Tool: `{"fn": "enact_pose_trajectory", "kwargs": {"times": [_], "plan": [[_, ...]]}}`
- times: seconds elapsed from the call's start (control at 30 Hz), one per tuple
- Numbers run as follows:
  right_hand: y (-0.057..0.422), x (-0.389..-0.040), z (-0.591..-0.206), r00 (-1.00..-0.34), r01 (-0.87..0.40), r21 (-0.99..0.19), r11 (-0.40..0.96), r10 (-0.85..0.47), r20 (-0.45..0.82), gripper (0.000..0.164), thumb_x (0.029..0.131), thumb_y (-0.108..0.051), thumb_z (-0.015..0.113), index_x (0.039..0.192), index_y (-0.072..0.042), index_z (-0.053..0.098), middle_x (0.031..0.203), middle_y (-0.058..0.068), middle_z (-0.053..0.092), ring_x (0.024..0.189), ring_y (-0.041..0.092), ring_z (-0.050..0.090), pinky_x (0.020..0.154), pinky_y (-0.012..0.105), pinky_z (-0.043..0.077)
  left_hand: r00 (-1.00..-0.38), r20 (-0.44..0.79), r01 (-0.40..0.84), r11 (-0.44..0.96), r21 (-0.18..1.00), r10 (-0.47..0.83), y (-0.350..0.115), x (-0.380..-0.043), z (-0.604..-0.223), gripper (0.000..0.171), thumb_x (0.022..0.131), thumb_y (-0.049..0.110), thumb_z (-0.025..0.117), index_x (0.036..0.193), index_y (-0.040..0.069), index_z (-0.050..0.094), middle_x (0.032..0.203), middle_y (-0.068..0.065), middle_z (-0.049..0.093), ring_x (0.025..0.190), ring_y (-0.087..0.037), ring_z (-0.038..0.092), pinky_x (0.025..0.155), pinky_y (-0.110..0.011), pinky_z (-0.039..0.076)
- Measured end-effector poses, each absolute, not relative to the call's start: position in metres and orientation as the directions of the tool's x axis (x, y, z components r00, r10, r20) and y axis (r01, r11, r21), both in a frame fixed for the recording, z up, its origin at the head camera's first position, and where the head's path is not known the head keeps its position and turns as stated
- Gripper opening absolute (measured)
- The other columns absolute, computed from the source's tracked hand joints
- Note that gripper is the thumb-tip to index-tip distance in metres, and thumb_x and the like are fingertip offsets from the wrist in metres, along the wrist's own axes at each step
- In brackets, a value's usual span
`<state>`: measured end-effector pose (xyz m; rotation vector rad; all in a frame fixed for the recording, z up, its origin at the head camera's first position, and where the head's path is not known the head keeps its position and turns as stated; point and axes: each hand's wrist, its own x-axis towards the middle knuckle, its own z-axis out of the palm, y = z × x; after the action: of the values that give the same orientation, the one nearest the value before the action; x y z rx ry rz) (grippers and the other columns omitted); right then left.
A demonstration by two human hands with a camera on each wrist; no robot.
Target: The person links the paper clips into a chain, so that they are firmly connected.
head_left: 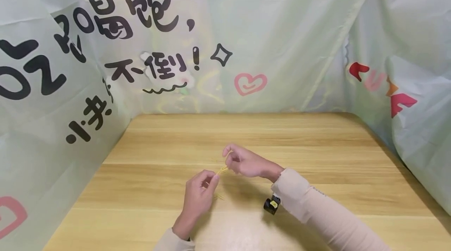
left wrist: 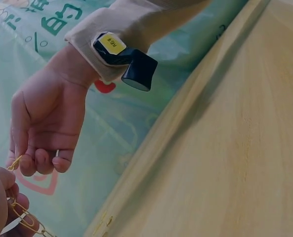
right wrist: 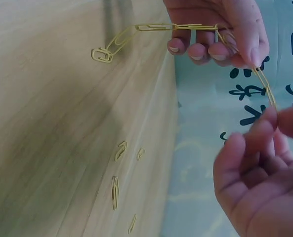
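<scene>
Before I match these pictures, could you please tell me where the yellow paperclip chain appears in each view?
Head: the yellow paperclip chain is near mid-width, below centre.
Left wrist: lower left corner, the chain partly hidden.
Right wrist: the chain stretches across the upper half, from left of centre rightward.
Shared landmark: the wooden table.

In the head view, the person's bare left hand (head_left: 200, 193) rises from a beige fabric cuff (head_left: 173, 242) near seven o'clock, aiming toward one, thumb and forefinger pinching. The bare right hand (head_left: 246, 162) sits at its two o'clock, aiming toward ten, also pinching; its beige-sleeved forearm (head_left: 320, 212) slants in from between four and five.
</scene>
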<state>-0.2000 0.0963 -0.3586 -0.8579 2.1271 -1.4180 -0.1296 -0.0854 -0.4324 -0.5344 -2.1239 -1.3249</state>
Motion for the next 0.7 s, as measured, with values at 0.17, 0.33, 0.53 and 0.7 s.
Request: {"fn": "enact_pose_trajectory", "kwargs": {"times": [0.17, 0.33, 0.53, 0.7], "plan": [[0.0947, -0.2009, -0.3579, -0.751, -0.368, -0.876, 0.310, -0.655, 0.084, 0.015, 0.097, -0.004, 0.053, 0.109, -0.003, 0.044, 0.078, 0.006, 0.056, 0.064, 0.014, 0.049, 0.059, 0.026, 0.044, -0.809, 0.584, 0.551, 0.427, 0.717, 0.065, -0.0857, -0.1295, -0.4332, 0.007, 0.089, 0.005, 0.065, 0.083, 0.006, 0.066, 0.074, 0.004, 0.064, 0.067, -0.007, 0.059, 0.058, -0.024, 0.053], [0.0930, -0.2005, -0.3542, -0.738, -0.431, -0.851, 0.300, -0.660, 0.141, 0.016, 0.097, -0.005, 0.056, 0.109, -0.003, 0.046, 0.079, 0.007, 0.057, 0.065, 0.015, 0.051, 0.061, 0.027, 0.045, -0.859, 0.505, 0.489, 0.416, 0.767, 0.081, -0.0855, -0.1299, -0.4297, 0.007, 0.092, 0.010, 0.065, 0.087, 0.006, 0.066, 0.078, 0.003, 0.065, 0.071, -0.012, 0.061, 0.064, -0.024, 0.054], [0.0894, -0.2005, -0.3541, -0.720, -0.449, -0.843, 0.295, -0.678, 0.147, 0.016, 0.096, -0.004, 0.057, 0.107, -0.004, 0.046, 0.076, 0.001, 0.056, 0.065, 0.013, 0.051, 0.062, 0.027, 0.045, -0.903, 0.423, 0.413, 0.413, 0.812, 0.071, -0.0872, -0.1298, -0.4267, 0.009, 0.093, 0.013, 0.065, 0.093, 0.004, 0.065, 0.084, 0.000, 0.065, 0.077, -0.016, 0.062, 0.066, -0.024, 0.054], [0.0862, -0.1988, -0.3548, -0.706, -0.473, -0.833, 0.285, -0.688, 0.166, 0.015, 0.095, -0.002, 0.057, 0.106, -0.004, 0.047, 0.077, 0.000, 0.057, 0.067, 0.013, 0.053, 0.065, 0.028, 0.047, -0.923, 0.382, 0.369, 0.418, 0.830, 0.056, -0.0888, -0.1278, -0.4271, 0.015, 0.093, 0.014, 0.065, 0.100, 0.002, 0.064, 0.092, -0.003, 0.065, 0.082, -0.018, 0.063, 0.068, -0.025, 0.055]]}}
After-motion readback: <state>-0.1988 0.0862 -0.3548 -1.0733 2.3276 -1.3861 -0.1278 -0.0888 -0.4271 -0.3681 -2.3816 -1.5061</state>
